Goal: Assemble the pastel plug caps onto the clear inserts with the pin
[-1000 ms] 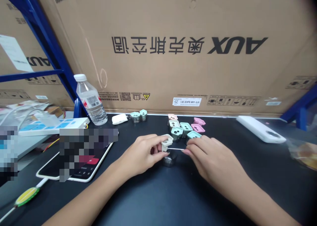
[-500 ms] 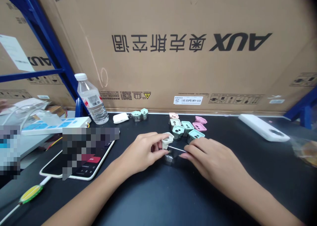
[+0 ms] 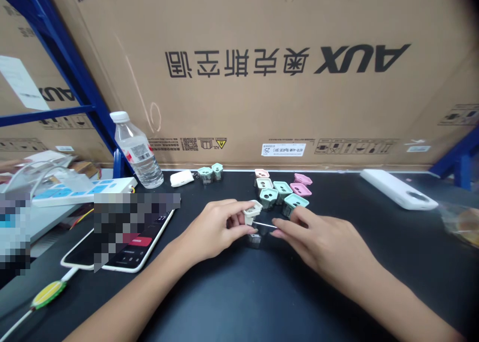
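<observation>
Between the fingers and thumb of my left hand (image 3: 217, 227) is a cream pencil sharpener top (image 3: 252, 209) with two holes, held tilted. My right hand (image 3: 318, 232) pinches a thin metal rod (image 3: 265, 225), probably a small screwdriver; its handle is hidden in my fingers. The rod's tip meets the side of the cream top. Just below, a dark clear sharpener container (image 3: 255, 239) stands on the table. Beyond my hands sit several two-hole sharpeners, among them a mint one (image 3: 268, 196), another mint one (image 3: 295, 202) close to my right fingers, and a cream one (image 3: 264, 183).
Pink sharpener tops (image 3: 301, 189) lie behind the group. Two mint sharpeners (image 3: 205, 174) and a white case (image 3: 181, 178) stand further left, near a water bottle (image 3: 138, 152). Phones (image 3: 138, 247) lie left, a white power bank (image 3: 398, 189) right. A large carton (image 3: 239, 107) walls the back.
The rod and my right hand have shifted slightly left, toward the cream top. My left hand keeps its hold, and the view has tilted a little.
</observation>
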Motion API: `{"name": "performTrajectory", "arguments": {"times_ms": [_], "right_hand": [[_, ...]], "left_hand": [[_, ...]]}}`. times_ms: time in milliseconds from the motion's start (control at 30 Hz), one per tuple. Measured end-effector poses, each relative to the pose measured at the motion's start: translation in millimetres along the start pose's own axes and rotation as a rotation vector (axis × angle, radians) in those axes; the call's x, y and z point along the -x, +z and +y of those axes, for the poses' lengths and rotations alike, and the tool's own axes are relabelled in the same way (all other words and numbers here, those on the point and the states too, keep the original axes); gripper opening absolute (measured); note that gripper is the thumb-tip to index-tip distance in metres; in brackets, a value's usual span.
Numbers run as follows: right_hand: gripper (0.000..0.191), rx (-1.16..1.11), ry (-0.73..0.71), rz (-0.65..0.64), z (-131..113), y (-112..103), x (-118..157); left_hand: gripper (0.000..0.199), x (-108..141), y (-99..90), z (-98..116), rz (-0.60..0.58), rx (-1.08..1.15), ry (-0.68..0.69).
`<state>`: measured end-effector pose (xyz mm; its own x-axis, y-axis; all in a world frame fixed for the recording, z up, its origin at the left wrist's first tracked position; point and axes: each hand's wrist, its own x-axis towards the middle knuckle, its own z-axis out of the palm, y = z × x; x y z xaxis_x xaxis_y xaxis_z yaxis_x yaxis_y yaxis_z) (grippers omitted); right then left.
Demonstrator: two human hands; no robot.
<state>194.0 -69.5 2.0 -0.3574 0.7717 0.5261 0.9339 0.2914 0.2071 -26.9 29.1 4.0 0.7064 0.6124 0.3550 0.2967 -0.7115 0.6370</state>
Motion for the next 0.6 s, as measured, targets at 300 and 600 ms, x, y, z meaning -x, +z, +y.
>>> {"name": "performTrajectory", "arguments": {"times_ms": [300, 600], "right_hand": [[0.030, -0.115, 0.004, -0.045, 5.0, -1.5, -5.1], [0.030, -0.143, 0.064, -0.137, 10.5, -4.6, -0.1]], "left_hand": [[0.036, 0.6, -10.3, 6.0, -0.074, 0.093, -0.071], [0.036, -1.8, -10.3, 0.5, -0.067, 0.163, -0.140]]}}
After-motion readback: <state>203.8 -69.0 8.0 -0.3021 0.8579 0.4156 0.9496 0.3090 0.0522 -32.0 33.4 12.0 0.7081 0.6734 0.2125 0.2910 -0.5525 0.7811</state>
